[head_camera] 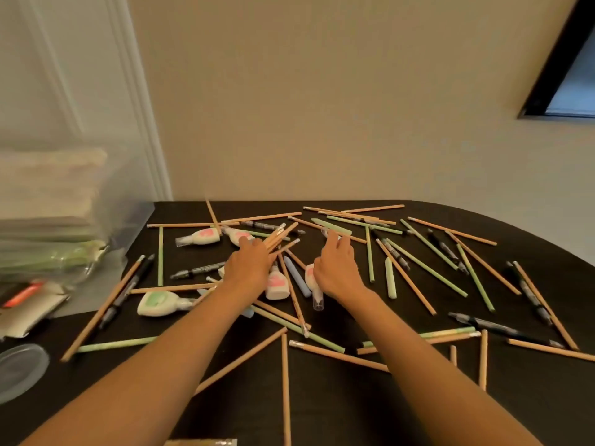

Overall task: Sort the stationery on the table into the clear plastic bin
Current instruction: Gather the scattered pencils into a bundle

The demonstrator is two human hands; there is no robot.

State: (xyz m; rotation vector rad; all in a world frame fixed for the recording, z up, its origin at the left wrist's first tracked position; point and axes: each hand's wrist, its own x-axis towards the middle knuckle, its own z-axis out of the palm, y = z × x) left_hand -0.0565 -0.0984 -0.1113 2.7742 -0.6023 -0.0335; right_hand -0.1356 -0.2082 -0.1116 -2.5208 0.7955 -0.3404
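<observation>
Several pencils (279,238) gripped in left hand (249,267); right hand (335,270) fingers (335,242) straight

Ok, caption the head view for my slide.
Left hand grips a pencil bundle, right hand open, over a stationery-strewn black table.

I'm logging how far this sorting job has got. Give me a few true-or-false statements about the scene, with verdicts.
1. The left hand grips a bundle of wooden pencils. True.
2. The right hand holds a black pen. False: its fingers are stretched out and hold nothing.
3. The clear plastic bin stands at the left side of the table. True.
4. The table is white. False: it is dark, nearly black.
5. All the stationery is already in the bin. False: many pencils and pens lie scattered across the table.
</observation>
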